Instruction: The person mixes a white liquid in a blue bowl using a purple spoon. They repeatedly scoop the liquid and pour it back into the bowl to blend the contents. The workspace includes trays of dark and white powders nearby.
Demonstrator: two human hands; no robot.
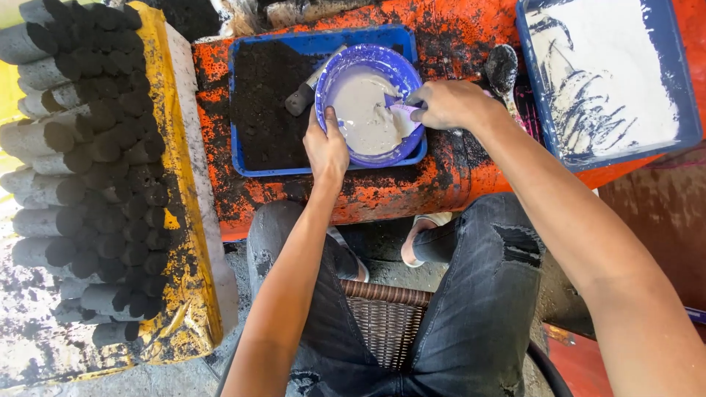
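Knees in torn dark jeans and a woven wicker seat (386, 323) fill the bottom of the head view. Above them, the left hand (326, 149) grips the near rim of a round purple plastic bowl (371, 66), fingers folded around the edge. The right hand (450, 103) has its fingers closed on a small pale scraper (405, 112) dipped into the grey-white paste (364, 110) in the bowl. That paste looks smooth and mostly blended, though smears still coat the bowl's wall. The bowl sits in a blue rectangular tray (246, 170) of black powder, near the middle of the orange, soot-stained surface (441, 176). A dark-handled tool (301, 97) lies in that powder just beside the bowl. At the surface's right corner stands a second blue tray (687, 88) of white powder; stacked black cylindrical briquettes (95, 169) lie off the left edge.
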